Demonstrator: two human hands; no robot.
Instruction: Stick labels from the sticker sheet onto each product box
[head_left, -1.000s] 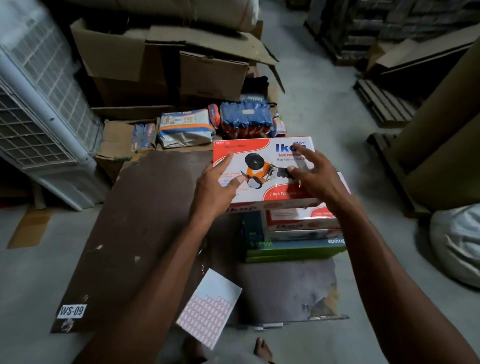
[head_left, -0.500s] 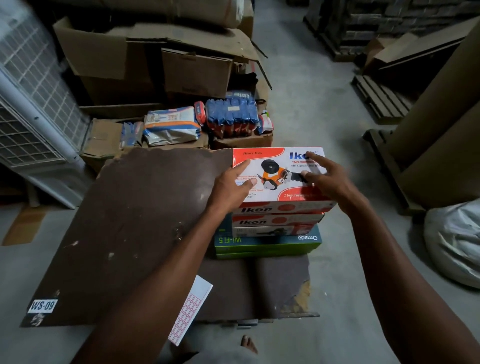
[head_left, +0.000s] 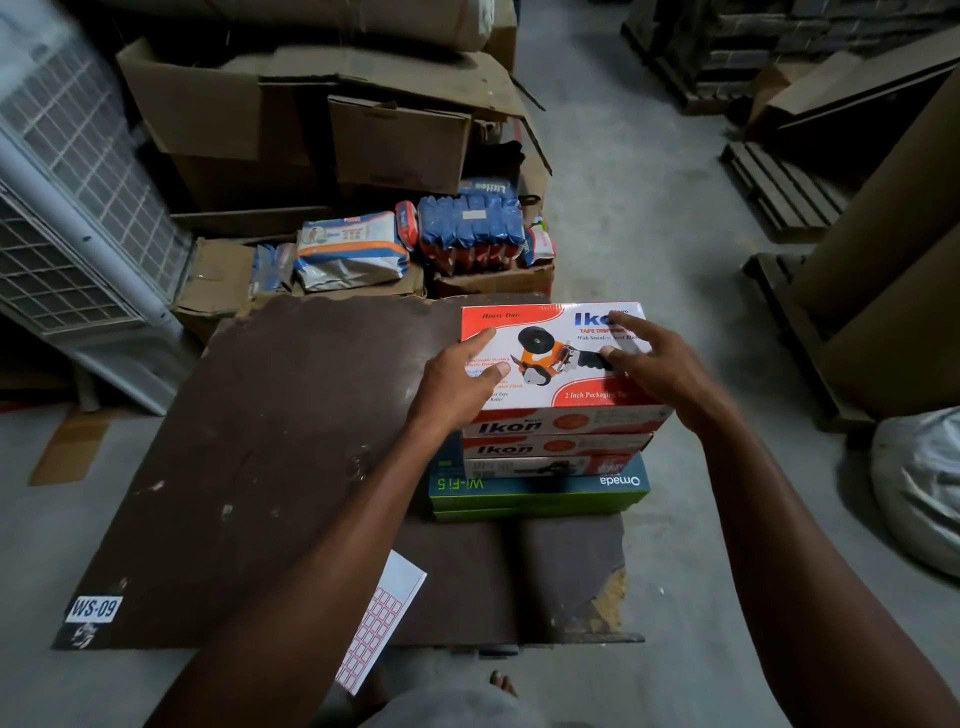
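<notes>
While my left hand (head_left: 462, 376) and right hand (head_left: 649, 364) lie flat, fingers spread, on the top box (head_left: 550, 358) of the stack, I think stacking is done. Next I need the sticker sheet (head_left: 382, 626) near my feet.

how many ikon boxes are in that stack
3 that I can make out: the top Ikon box under both hands, a second Ikon box directly beneath it, and a third Ikon box below that, resting on the green Omada box. Others may be hidden behind.
</notes>
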